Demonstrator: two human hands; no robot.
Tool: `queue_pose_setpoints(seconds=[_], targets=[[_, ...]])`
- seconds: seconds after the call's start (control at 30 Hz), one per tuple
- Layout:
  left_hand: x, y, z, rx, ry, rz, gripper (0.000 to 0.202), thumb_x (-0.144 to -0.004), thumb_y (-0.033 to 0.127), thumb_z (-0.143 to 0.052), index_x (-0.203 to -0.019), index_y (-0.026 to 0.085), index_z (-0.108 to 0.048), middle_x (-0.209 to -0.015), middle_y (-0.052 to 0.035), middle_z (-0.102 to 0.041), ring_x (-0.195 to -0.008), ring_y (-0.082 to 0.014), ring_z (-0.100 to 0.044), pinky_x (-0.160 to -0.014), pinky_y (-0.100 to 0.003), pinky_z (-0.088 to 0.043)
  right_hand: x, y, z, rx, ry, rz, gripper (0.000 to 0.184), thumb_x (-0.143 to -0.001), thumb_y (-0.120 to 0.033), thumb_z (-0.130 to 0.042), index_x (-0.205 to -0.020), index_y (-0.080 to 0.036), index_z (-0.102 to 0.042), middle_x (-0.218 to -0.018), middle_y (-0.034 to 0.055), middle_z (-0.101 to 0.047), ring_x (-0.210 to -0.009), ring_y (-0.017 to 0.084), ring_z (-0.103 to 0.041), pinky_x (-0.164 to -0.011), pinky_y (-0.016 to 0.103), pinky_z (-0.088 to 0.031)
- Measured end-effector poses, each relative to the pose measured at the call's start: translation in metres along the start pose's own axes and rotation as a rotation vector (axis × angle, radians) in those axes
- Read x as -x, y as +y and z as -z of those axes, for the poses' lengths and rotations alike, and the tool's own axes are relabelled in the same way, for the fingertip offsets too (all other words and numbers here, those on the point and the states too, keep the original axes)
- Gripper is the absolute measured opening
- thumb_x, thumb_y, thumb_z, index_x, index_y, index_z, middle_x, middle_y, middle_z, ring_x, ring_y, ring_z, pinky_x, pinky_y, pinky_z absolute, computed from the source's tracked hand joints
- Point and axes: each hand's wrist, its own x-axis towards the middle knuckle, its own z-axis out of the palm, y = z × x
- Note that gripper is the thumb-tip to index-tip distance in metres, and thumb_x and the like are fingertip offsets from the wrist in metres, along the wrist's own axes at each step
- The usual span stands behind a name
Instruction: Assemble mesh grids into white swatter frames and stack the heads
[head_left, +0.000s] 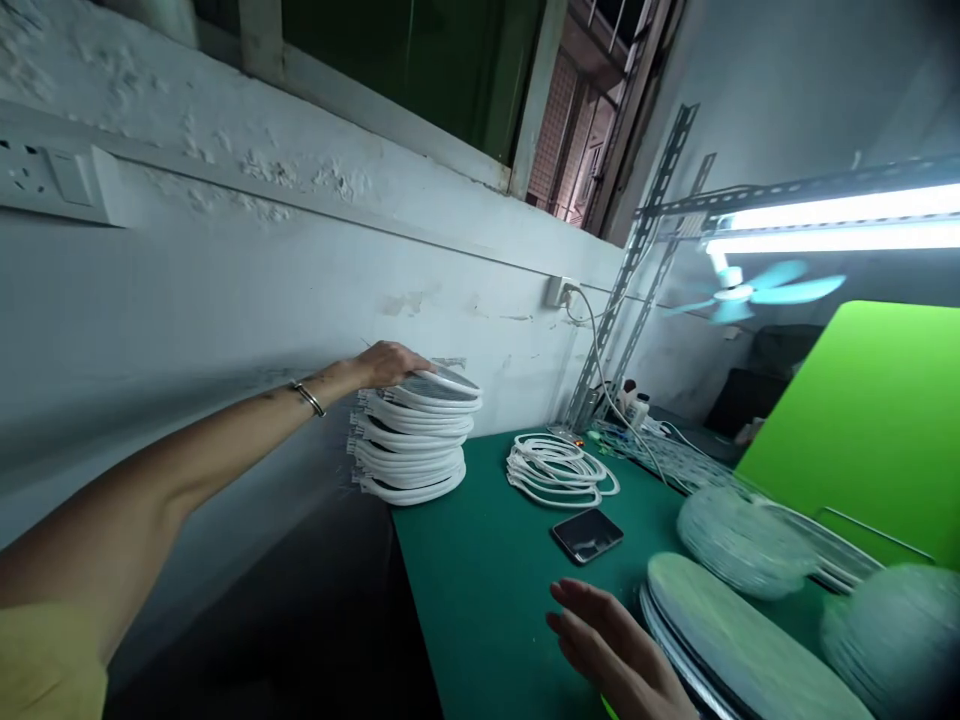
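My left hand (394, 362) reaches out to the top of a tall stack of white rings (412, 455) at the table's far left corner, beside the wall. Its fingers are closed over the edge of the topmost white ring (450, 383), which sits a little tilted; the fingertips are partly hidden. Short thin wires stick out from the rings' left side. Low in the view, my right hand (622, 650) hovers above the green table (487, 600), fingers stretched out and holding nothing. It is nearest to a stack of round discs (742, 630) with a pale green top.
A loose pile of thinner white rings (562, 468) and a dark phone (587, 535) lie on the table. Plastic-wrapped bundles (742, 540) and a bright green panel (870, 430) stand at right. A small fan (733, 292) hangs below a lit tube (840, 225). A cable (596, 350) drops from a socket.
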Motion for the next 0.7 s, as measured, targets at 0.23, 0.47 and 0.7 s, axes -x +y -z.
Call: queue_pose_setpoints(seconds=[0.23, 0.47, 0.7], targets=[[0.005, -0.024, -0.017, 0.101, -0.181, -0.051, 0.039, -0.093, 0.042, -0.05, -0.13, 0.031, -0.056, -0.135, -0.0016, -0.059, -0.122, -0.0196, -0.054, -0.105, -0.028, -0.033, -0.169, -0.062, -0.035, 0.174, -0.176, 0.113, 0.058, -0.089, -0.06, -0.047, -0.133, -0.021, -0.049, -0.136, 0.0145, -0.056, -0.116, 0.027, -0.06, -0.094, 0.041, -0.053], [0.014, -0.039, -0.007, 0.123, -0.164, 0.317, 0.065, -0.096, 0.062, -0.014, -0.145, 0.025, -0.035, -0.149, -0.0086, -0.042, -0.129, -0.0269, -0.048, -0.097, -0.034, -0.039, -0.305, -0.11, -0.089, 0.187, -0.112, 0.068, 0.054, -0.095, -0.056, -0.042, -0.132, -0.017, -0.047, -0.124, 0.013, -0.058, -0.1, 0.023, -0.063, -0.082, 0.042, -0.055], [0.03, -0.053, -0.012, 0.172, -0.25, 0.514, 0.103, -0.061, 0.073, -0.067, -0.143, 0.019, -0.037, -0.134, -0.0161, -0.057, -0.114, -0.0336, -0.059, -0.081, -0.03, -0.047, -0.332, -0.133, -0.109, 0.014, -0.058, -0.088, 0.033, -0.092, -0.035, -0.058, -0.119, -0.016, -0.056, -0.114, 0.0074, -0.06, -0.092, 0.018, -0.062, -0.076, 0.037, -0.055]])
